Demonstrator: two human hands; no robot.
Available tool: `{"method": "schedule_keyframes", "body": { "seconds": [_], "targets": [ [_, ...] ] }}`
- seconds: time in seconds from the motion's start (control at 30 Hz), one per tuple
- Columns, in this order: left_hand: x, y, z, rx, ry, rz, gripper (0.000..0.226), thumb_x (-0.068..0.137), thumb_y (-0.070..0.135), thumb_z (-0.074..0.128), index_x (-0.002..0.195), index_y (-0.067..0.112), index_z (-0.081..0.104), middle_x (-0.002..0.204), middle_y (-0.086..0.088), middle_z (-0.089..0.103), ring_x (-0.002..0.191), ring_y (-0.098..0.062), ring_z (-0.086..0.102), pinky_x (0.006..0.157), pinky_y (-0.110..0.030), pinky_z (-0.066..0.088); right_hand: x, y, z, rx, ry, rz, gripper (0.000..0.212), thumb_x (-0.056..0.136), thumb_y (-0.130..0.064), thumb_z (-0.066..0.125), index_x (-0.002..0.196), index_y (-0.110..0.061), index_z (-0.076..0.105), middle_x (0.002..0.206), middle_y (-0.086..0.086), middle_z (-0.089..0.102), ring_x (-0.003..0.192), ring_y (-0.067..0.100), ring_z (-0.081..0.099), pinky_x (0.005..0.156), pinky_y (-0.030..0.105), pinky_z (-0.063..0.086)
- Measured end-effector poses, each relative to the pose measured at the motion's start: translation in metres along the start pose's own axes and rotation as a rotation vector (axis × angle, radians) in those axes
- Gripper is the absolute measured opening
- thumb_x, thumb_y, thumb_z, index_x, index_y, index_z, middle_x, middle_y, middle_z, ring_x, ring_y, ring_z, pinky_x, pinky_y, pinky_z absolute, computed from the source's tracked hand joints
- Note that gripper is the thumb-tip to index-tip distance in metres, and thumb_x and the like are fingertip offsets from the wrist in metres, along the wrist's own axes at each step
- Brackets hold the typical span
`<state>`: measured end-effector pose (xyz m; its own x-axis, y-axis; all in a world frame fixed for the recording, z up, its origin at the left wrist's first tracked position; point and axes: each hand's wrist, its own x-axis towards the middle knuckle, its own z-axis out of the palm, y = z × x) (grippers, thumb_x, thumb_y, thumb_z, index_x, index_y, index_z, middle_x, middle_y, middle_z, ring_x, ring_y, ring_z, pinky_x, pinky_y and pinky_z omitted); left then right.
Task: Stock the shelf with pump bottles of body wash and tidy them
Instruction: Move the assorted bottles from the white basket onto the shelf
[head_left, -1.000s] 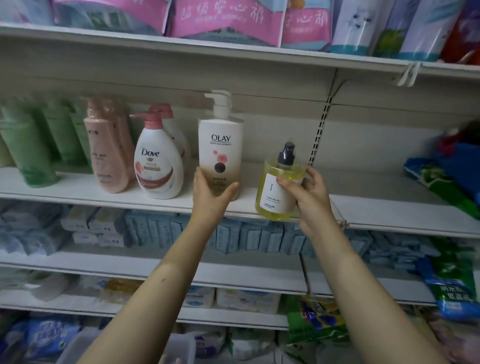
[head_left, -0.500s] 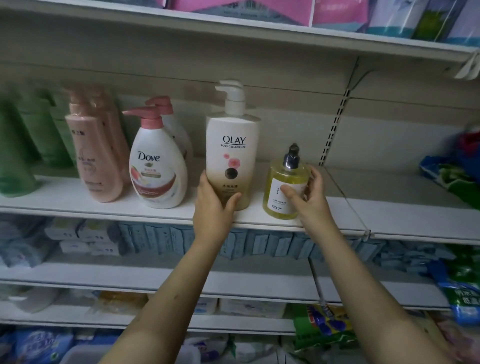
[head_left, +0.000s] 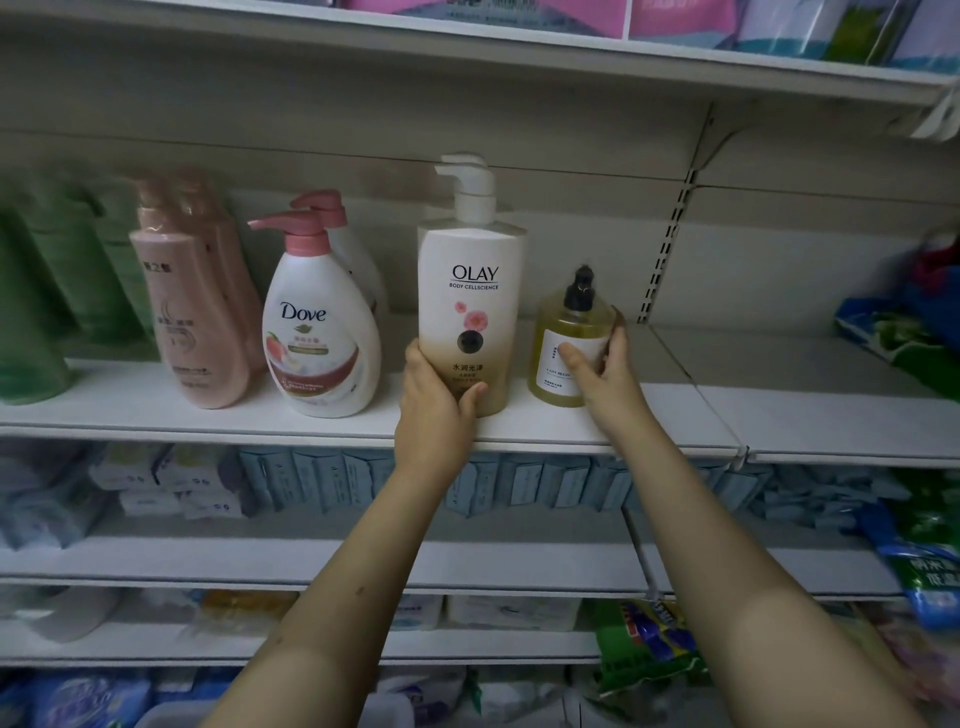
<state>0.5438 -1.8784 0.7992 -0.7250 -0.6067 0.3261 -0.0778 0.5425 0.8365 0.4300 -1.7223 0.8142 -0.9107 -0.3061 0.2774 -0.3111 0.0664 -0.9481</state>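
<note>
A tall white Olay pump bottle (head_left: 470, 291) stands upright on the white shelf (head_left: 649, 421); my left hand (head_left: 436, 400) grips its lower left side, thumb across the front. Just to its right stands a small yellow bottle with a black pump (head_left: 563, 348), apart from the Olay bottle, and my right hand (head_left: 602, 374) holds it from the right, thumb on its white label. Left of the Olay bottle are two white Dove bottles with pink pumps (head_left: 319, 338), then pink bottles (head_left: 200, 312) one behind another.
Green bottles (head_left: 47, 291) fill the shelf's far left. To the right of the yellow bottle the shelf is bare up to a blue and green bag (head_left: 904, 332). Packets line the top shelf (head_left: 519, 47). Blue boxes (head_left: 519, 483) sit on the shelf below.
My right hand has set the yellow bottle down on the shelf beside the Olay bottle, where before it was held in front of the edge. My left hand has stayed on the Olay bottle.
</note>
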Motion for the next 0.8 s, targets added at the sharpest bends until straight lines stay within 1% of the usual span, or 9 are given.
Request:
{"method": "schedule_keyframes", "body": {
  "seconds": [0.13,0.23,0.3,0.4,0.5,0.57,0.63,0.7,0.8],
  "targets": [
    [0.002,0.0,-0.001,-0.038,-0.026,-0.004,0.08,0.09,0.027,0.065,0.149,0.012,0.014,0.145,-0.009,0.038,0.129,-0.027,0.041,0.099,-0.046,0.042,0.005,-0.001,0.003,-0.016,0.009,0.037,0.074,0.096,-0.026,0.061,0.154,-0.029,0.014,0.147,-0.004,0.043,0.125,0.012,0.049,0.09,0.017,0.045],
    [0.004,0.0,-0.001,-0.066,-0.053,-0.019,0.081,0.09,0.026,0.066,0.15,0.013,0.013,0.147,-0.009,0.036,0.131,-0.027,0.04,0.104,-0.047,0.04,0.002,-0.004,0.002,-0.03,-0.016,0.098,0.087,0.096,-0.029,0.059,0.156,-0.032,-0.003,0.157,-0.005,0.032,0.138,0.016,0.039,0.109,0.033,0.038],
    [0.003,0.002,-0.002,-0.092,-0.07,-0.038,0.085,0.09,0.026,0.066,0.153,0.014,0.008,0.152,-0.009,0.031,0.136,-0.027,0.036,0.109,-0.046,0.037,-0.005,-0.01,0.001,-0.04,-0.026,0.122,0.085,0.097,-0.03,0.058,0.157,-0.032,-0.002,0.159,-0.004,0.028,0.144,0.019,0.032,0.116,0.04,0.03],
    [-0.011,0.008,-0.004,-0.128,-0.07,-0.078,0.092,0.093,0.024,0.062,0.155,0.01,-0.005,0.163,-0.007,0.009,0.148,-0.023,0.015,0.121,-0.037,0.017,-0.035,-0.02,-0.001,-0.05,0.068,0.167,0.079,0.1,-0.034,0.052,0.157,-0.028,-0.004,0.164,0.0,0.015,0.148,0.022,0.021,0.117,0.04,0.022],
    [-0.061,0.015,-0.004,-0.153,-0.05,0.015,0.083,0.098,0.027,0.055,0.156,0.013,-0.002,0.164,0.0,-0.001,0.15,-0.013,0.002,0.12,-0.025,0.006,-0.092,-0.027,-0.009,0.071,0.137,0.15,0.07,0.1,-0.036,0.05,0.157,-0.027,0.01,0.161,-0.005,0.022,0.146,0.015,0.027,0.115,0.034,0.027],
    [-0.108,0.017,0.001,-0.225,-0.096,0.043,0.072,0.098,0.033,0.052,0.156,0.022,0.01,0.163,0.009,0.007,0.148,-0.005,0.007,0.118,-0.021,0.008,-0.14,-0.024,-0.019,0.184,0.147,0.135,0.06,0.1,-0.031,0.051,0.154,-0.029,0.025,0.154,-0.012,0.034,0.14,0.006,0.035,0.107,0.022,0.031],
    [-0.153,0.02,0.007,-0.36,-0.168,-0.068,0.057,0.097,0.038,0.051,0.149,0.034,0.026,0.156,0.017,0.023,0.144,0.001,0.02,0.119,-0.024,0.018,-0.182,-0.013,-0.034,0.225,0.157,0.154,0.053,0.099,-0.029,0.053,0.149,-0.031,0.036,0.149,-0.014,0.042,0.134,0.001,0.042,0.105,0.02,0.034],
    [-0.184,0.026,0.013,-0.482,-0.225,-0.189,0.045,0.097,0.038,0.051,0.139,0.042,0.036,0.148,0.019,0.036,0.139,-0.001,0.031,0.117,-0.029,0.027,-0.212,-0.002,-0.053,0.222,0.165,0.184,0.045,0.098,-0.027,0.053,0.142,-0.031,0.043,0.147,-0.011,0.046,0.13,0.002,0.046,0.109,0.026,0.036],
    [-0.208,0.047,0.016,-0.508,-0.263,-0.25,0.039,0.098,0.033,0.051,0.136,0.037,0.046,0.138,0.016,0.046,0.13,-0.003,0.041,0.105,-0.023,0.035,-0.236,-0.001,-0.086,0.185,0.175,0.213,0.04,0.098,-0.024,0.053,0.137,-0.031,0.046,0.143,-0.009,0.051,0.127,0.005,0.049,0.113,0.035,0.037]
  ]
}}
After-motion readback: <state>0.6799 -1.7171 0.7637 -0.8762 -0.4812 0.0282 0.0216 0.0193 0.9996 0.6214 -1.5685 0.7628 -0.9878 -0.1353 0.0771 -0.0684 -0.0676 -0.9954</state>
